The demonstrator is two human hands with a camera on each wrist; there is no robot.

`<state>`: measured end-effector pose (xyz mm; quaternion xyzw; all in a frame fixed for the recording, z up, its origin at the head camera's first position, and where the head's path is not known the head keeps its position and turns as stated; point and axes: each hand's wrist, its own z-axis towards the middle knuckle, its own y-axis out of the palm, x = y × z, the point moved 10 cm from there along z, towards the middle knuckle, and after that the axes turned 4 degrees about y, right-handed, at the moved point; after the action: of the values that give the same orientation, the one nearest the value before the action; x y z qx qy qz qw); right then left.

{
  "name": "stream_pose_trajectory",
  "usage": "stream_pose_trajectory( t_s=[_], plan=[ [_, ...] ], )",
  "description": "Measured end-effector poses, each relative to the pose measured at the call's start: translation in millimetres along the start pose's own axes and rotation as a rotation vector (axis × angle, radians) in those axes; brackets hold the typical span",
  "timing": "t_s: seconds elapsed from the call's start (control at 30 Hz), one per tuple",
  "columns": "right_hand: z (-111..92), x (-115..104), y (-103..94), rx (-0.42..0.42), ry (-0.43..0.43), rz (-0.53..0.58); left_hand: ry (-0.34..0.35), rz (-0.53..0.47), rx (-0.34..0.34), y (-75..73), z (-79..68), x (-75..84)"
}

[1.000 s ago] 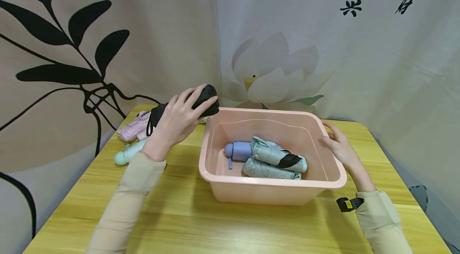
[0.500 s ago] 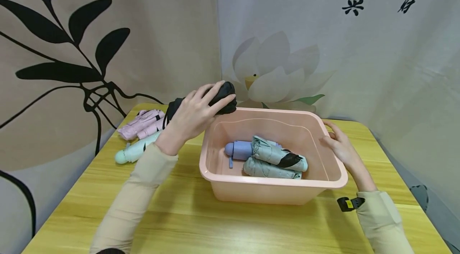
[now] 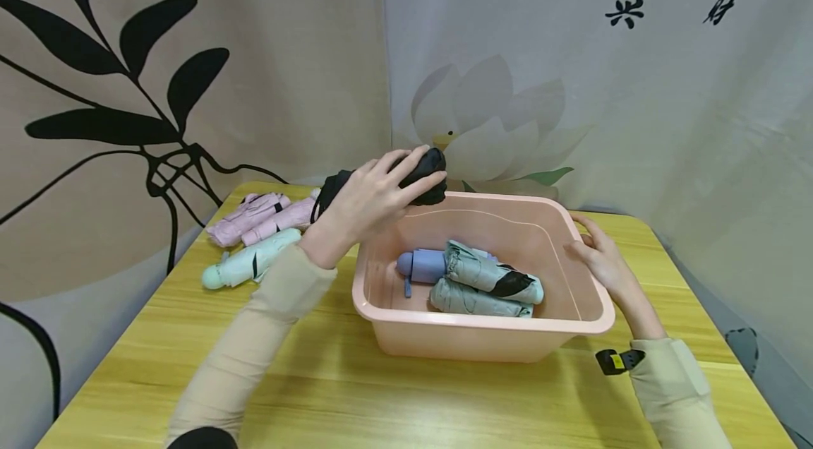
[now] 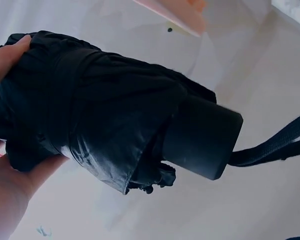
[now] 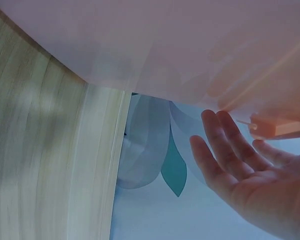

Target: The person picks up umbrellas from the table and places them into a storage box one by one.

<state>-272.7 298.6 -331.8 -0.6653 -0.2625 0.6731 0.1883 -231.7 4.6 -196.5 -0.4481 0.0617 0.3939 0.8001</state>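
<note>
A folded black umbrella (image 3: 427,177) is held in my left hand (image 3: 371,198), above the back-left corner of the pink plastic basin (image 3: 483,337). In the left wrist view, fingers and thumb wrap round the cloth of the umbrella (image 4: 110,110), and its handle with a strap points away from the hand. My right hand (image 3: 597,258) holds the basin's right rim, thumb over the inside. The right wrist view has its fingers (image 5: 230,150) below the rim, beside the outer wall. Inside the basin lie a blue folded umbrella (image 3: 424,265) and two pale green ones (image 3: 492,272), one resting partly on the other.
On the wooden table (image 3: 305,378), left of the basin, lie two pink folded umbrellas (image 3: 248,218) and a mint one (image 3: 250,258). Printed curtains (image 3: 305,46) hang behind the table.
My left hand has carried the black umbrella rightward, from left of the basin to over its back-left corner, uncovering more of the pink and mint umbrellas. The right hand stays on the rim.
</note>
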Motion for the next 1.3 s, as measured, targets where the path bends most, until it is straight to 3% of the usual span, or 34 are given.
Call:
stream_pose_trajectory(
  t_s=[0.2,0.3,0.9,1.3],
  plan=[
    [0,1,0.5,-0.003,0.003,0.006,0.037,0.041,-0.013,1.1,13.6,10.1],
    [0,1,0.4,0.001,0.003,0.005,0.054,0.057,-0.054,4.8,20.4,15.3],
    [-3,0,0.6,0.001,-0.004,0.005,0.085,-0.047,-0.19,22.1,47.4,42.3],
    [-2,-2,1.4,-0.009,-0.005,0.018,0.125,-0.002,-0.129,22.6,60.1,50.6]
  ],
)
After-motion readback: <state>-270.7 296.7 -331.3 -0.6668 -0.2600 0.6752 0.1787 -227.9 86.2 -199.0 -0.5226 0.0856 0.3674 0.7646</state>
